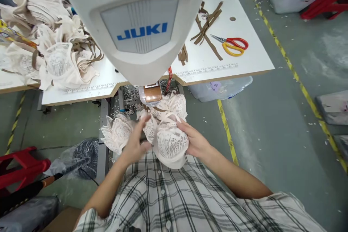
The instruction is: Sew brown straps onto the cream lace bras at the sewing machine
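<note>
Many pale lace garments (58,61) are lying heaped on the left of the white counter (104,76), with brown straps trailing among them; below, a red stool (21,166) is standing on the floor. Farther right, some lace pieces (118,132) are resting just beyond the left hand (136,143). That hand is showing blurred, its fingers loosely spread and its thumb apart; it seems to be holding nothing, though whether its fingertips are touching the lace behind them I cannot tell.

Above the middle, the JUKI machine head (136,21) is looming and hiding its needle. In front of the person's chest, one lace cup (172,143) is hanging between the hands, and the right hand (195,141) is pinching its right edge, thumb on top, the other fingers partly going out of sight. More lace (176,105) is lying just behind that cup.

As for progress, the work is looking unfinished: this cup is being handled by itself, clear of the machine head, while other pieces are lying around it. Which of them are already sewn, the view is not revealing.

On the right, brown strips (208,21) are lying loose beside open scissors (232,45).
</note>
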`<state>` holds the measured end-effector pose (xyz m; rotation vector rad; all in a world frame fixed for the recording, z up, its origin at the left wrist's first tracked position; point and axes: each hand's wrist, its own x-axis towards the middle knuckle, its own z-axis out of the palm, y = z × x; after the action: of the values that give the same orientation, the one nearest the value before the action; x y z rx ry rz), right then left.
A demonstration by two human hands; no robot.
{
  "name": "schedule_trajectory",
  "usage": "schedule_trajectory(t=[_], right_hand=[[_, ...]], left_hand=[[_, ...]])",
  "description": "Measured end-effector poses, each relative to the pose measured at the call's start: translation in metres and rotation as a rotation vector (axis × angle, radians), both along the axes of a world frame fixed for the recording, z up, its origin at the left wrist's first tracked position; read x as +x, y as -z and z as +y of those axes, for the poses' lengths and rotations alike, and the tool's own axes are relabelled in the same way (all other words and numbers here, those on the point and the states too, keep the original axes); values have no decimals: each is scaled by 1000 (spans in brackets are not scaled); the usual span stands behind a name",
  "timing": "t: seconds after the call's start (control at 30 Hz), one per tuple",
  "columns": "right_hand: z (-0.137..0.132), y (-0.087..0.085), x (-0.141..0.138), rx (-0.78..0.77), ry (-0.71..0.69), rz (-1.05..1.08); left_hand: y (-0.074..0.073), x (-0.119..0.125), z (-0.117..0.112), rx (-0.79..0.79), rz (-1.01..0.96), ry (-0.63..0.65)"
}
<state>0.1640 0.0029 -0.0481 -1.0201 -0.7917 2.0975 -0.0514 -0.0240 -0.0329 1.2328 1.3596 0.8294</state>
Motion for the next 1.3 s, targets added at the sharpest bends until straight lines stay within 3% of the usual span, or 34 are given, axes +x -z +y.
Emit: schedule_trajectory(t=[0.07, 0.1, 0.17, 0.27, 0.37, 0.47, 0.57, 0.67, 0.73, 0.77, 0.8, 0.87, 0.97, 1.07, 1.17, 1.23, 1.3], right_hand=[[-6, -2, 1, 30, 56, -20], [-8, -4, 2, 53, 52, -34], [-14, -14, 7, 100, 40, -57], [-22, -33, 23, 202, 59, -131], [-16, -51, 53, 378, 147, -263], [12, -51, 93, 576, 352, -384], [55, -23, 121, 718, 503, -453], [93, 29, 120, 635, 460, -542], [109, 67, 107, 544, 439, -775], [113, 84, 98, 494, 362, -920], [115, 98, 91, 473, 300, -990], [113, 117, 78, 471, 161, -1095], [100, 121, 64, 561, -9, -1177], [90, 111, 44, 734, -65, -1238], [87, 110, 10, 1016, -116, -1306], [85, 115, -16, 1123, -312, -1342], [81, 122, -37, 1109, -499, -1395]], left_hand=[[26, 13, -22, 96, 68, 179], [40, 19, -30, 167, 155, 208], [67, 31, -35, 268, 334, 138], [99, 36, -21, 318, 426, 12], [106, 18, 2, 353, 404, -31], [93, -15, 23, 392, 395, -73], [76, -41, 40, 535, 499, -257], [77, -45, 48, 675, 707, -406], [93, -37, 47, 574, 846, -284], [104, -31, 44, 485, 899, -185], [117, -24, 39, 383, 936, -82], [143, -13, 27, 256, 943, 3], [171, -4, 7, 144, 897, -8], [181, -15, -7, 52, 837, -44], [178, -56, -22, -36, 824, -188], [171, -93, -40, -134, 861, -361], [162, -128, -66, -269, 905, -537]])
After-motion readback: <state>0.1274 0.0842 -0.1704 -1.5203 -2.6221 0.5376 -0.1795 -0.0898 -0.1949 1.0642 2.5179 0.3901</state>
